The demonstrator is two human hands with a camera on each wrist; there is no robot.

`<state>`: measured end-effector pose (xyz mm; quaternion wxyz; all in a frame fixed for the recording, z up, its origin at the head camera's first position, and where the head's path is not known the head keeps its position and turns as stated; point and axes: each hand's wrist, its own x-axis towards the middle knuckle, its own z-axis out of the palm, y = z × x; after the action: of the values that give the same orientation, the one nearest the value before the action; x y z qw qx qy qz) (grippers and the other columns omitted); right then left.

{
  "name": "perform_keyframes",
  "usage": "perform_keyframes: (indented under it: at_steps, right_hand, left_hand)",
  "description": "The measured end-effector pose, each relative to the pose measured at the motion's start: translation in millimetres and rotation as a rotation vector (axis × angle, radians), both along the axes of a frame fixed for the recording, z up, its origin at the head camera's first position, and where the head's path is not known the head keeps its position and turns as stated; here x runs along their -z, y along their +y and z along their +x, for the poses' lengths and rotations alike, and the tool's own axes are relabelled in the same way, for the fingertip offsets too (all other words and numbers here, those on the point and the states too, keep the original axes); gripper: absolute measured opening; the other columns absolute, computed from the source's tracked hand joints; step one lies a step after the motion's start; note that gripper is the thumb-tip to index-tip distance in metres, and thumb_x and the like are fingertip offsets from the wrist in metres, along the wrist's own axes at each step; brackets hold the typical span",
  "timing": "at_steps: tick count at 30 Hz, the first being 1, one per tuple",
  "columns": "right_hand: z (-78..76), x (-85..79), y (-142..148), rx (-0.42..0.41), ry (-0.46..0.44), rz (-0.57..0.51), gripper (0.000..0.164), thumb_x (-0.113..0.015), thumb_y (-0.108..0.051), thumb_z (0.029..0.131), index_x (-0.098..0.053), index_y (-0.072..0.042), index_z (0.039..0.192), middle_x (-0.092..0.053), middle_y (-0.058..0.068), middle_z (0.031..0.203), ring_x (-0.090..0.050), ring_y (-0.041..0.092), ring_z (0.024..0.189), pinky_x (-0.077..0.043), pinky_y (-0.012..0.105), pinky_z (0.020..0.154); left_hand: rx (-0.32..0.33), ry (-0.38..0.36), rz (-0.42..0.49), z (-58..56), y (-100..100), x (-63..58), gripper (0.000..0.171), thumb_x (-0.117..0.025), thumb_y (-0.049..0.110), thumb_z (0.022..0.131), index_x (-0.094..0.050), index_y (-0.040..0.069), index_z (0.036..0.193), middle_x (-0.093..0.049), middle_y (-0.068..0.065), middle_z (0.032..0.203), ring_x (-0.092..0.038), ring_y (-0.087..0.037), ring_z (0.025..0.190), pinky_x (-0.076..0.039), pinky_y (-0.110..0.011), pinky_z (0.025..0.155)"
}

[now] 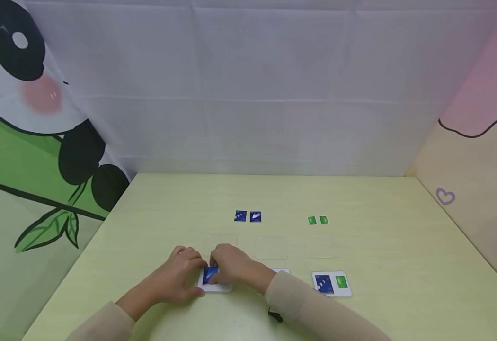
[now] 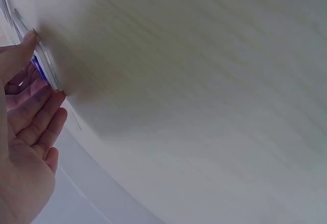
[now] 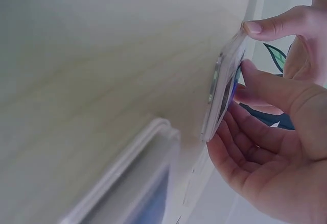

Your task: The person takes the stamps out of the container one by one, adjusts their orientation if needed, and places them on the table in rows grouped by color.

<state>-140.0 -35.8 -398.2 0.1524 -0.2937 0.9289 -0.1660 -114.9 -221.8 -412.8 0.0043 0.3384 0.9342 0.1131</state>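
Observation:
A small white plate lies near the front of the table, with a dark blue picture card on its left part. My left hand grips the plate's left end, thumb at the near edge and fingertips at the far edge. From the right, my right hand reaches over the plate. In the right wrist view, its thumb touches the blue card's face, while its other fingers curl at the plate's far edge. The right part of the plate is hidden under this hand.
Behind the hands lie two blue cards and two small green cards. Faint clear sheets lie in a row between. A white plate with blue and green cards stands right; another plate is mostly behind the right forearm.

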Motion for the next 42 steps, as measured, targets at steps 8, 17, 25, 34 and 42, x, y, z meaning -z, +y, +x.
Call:
perform_keyframes:
  at_steps: [8,17,25,34,42]
  right_hand:
    - [-3.7,2.3,0.0,-0.003,-0.009,-0.006,0.027,-0.08,-0.031,0.077,-0.069,-0.012,0.091,-0.059,-0.006,0.08,-0.047,0.006,0.073,-0.041,0.017,0.067]
    - [-5.5,2.0,2.3,0.006,-0.006,-0.045,0.025,-0.082,-0.028,0.075,-0.07,-0.011,0.089,-0.062,-0.006,0.078,-0.048,0.004,0.07,-0.041,0.015,0.064]
    - [-8.2,2.3,1.8,0.044,-0.04,-0.077,0.021,-0.083,-0.023,0.074,-0.07,-0.012,0.085,-0.06,-0.007,0.074,-0.048,0.005,0.067,-0.041,0.015,0.062]
    - [-7.6,2.4,2.8,0.049,-0.052,-0.134,0.016,-0.083,-0.015,0.074,-0.069,-0.014,0.08,-0.056,-0.008,0.068,-0.048,0.003,0.064,-0.04,0.014,0.059]
    - [-7.6,-0.6,3.1,0.042,-0.077,-0.179,0.013,-0.081,-0.013,0.076,-0.068,-0.013,0.075,-0.054,-0.009,0.064,-0.047,0.0,0.06,-0.041,0.013,0.057]
  left_hand:
    - [-0.002,0.015,0.013,0.6,0.8,1.9,0.047,-0.081,0.041,0.07,-0.069,0.011,0.104,-0.065,0.007,0.096,-0.055,-0.011,0.097,-0.035,-0.044,0.093]
    - [0.003,0.0,0.002,-1.0,0.8,2.4,0.047,-0.081,0.042,0.071,-0.069,0.011,0.104,-0.065,0.006,0.096,-0.054,-0.011,0.096,-0.035,-0.043,0.091]
    - [-0.029,-0.036,-0.012,-0.3,1.9,1.7,0.049,-0.081,0.042,0.071,-0.069,0.011,0.106,-0.065,0.005,0.099,-0.053,-0.012,0.099,-0.034,-0.044,0.094]
    - [-0.001,0.032,0.004,0.2,1.1,3.4,0.046,-0.082,0.041,0.069,-0.069,0.012,0.102,-0.064,0.007,0.095,-0.054,-0.011,0.096,-0.035,-0.042,0.091]
    - [0.0,0.011,-0.006,-0.1,1.3,0.9,0.047,-0.081,0.042,0.07,-0.068,0.012,0.103,-0.064,0.006,0.097,-0.053,-0.011,0.097,-0.034,-0.043,0.092]
